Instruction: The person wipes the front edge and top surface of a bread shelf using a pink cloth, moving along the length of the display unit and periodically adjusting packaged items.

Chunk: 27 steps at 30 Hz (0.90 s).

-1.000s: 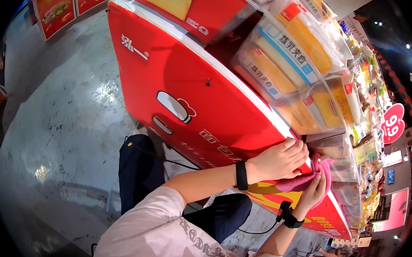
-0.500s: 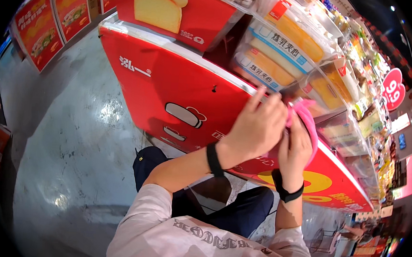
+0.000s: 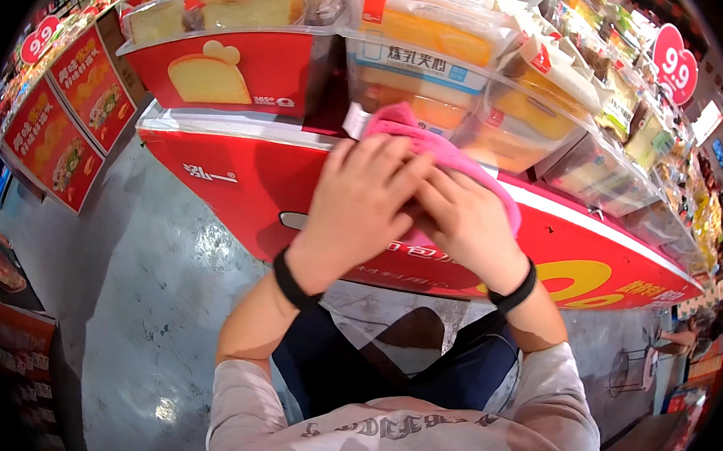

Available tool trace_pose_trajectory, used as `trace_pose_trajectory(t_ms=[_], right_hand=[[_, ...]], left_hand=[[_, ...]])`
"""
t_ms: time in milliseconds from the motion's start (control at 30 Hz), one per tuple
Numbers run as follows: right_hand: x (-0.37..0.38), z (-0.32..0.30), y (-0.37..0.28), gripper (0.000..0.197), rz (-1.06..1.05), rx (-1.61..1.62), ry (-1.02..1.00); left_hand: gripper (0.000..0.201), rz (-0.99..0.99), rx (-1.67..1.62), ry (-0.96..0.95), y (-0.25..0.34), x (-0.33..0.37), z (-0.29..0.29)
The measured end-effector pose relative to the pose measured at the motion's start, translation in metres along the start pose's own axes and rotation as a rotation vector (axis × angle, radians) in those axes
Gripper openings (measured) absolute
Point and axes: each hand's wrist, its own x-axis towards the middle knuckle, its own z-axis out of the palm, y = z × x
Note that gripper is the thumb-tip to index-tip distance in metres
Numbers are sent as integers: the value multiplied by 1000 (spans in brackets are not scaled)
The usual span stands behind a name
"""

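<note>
left hand (image 3: 361,204): back upward, fingers close together and bent over the near side of a pink cloth (image 3: 467,159); gripping or only pressing, cannot tell. left wristband (image 3: 293,284): black. right hand (image 3: 477,229): just beside the left, fingers curled narrow on the cloth, tips partly hidden. right wristband (image 3: 514,288): black. cloth: bunched, from twelve to two o'clock of the hands, at the white top edge (image 3: 242,128) of a red board.

surroundings, left to right, clock taken from the hands:
- nine to ten o'clock: red posters (image 3: 70,134), pictures of food.
- eight o'clock: grey floor (image 3: 164,295), shiny.
- ten o'clock: red box (image 3: 284,73), printed bread slice; wrapped loaf (image 3: 251,7) above it.
- nine round to four o'clock: red board (image 3: 239,171), white and yellow print.
- six o'clock: pale shirt (image 3: 396,446); dark trousers (image 3: 327,357), just above the shirt.
- twelve o'clock: wrapped bread (image 3: 429,34), yellow, stacked in clear plastic.
- one to two o'clock: more bread packs (image 3: 546,104).
- two o'clock: red sign (image 3: 675,63), rounded, well apart.
</note>
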Motion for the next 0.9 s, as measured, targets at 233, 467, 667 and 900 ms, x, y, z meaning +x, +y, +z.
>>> trace_pose_trajectory(t_ms=[233, 467, 667, 900], right_hand=[[-89, -26, 27, 46, 269, -208, 192], [-93, -29, 32, 46, 437, -310, 216], [-24, 4, 5, 34, 259, -123, 243], [69, 43, -30, 35, 138, 66, 167]], left_hand=[[55, 182, 297, 57, 74, 21, 71], [38, 228, 357, 21, 56, 27, 48], [21, 74, 274, -109, -7, 16, -14], [20, -141, 303, -199, -86, -2, -77]])
